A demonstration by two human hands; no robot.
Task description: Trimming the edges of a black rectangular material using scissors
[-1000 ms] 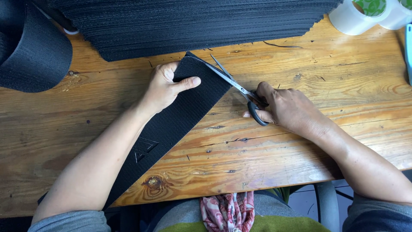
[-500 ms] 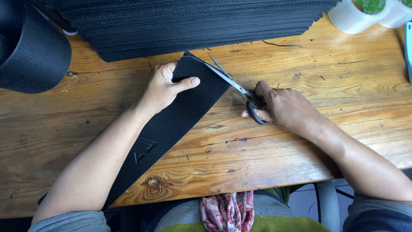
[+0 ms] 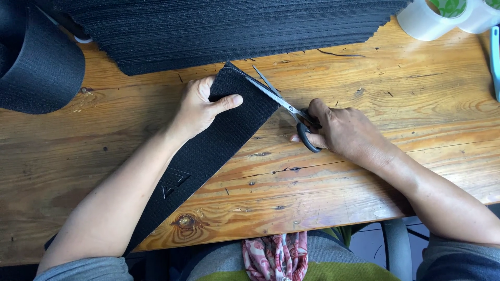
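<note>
A person sits at a wooden bench, seen from above, both bare forearms reaching onto it.

Landmark: a long black woven strip that lies diagonally on the bench, from the near left edge up toward the middle. All places below are given relative to this strip.

Far to the left of the strip, at the bench's back corner, sits a large roll of black webbing. Behind the strip's upper end, a stack of black cut pieces runs along the back of the bench.

The left forearm runs alongside and partly over the lower strip. The left hand lies palm down on the strip's upper part, fingers curled over its left edge and thumb stretched flat across its face, pinning it to the bench.

The strip is matte black with a fine ribbed weave; a faint triangular outline shows on its lower half. Its upper end is cut at a slant.

Just right of that end, scissors with silver blades and black handles have their blades parted, the lower blade lying along the strip's slanted edge. The right hand is closed around the scissor handles, forearm running off to the lower right.

Well right of the strip, at the back corner, stand rolls of clear tape.
</note>
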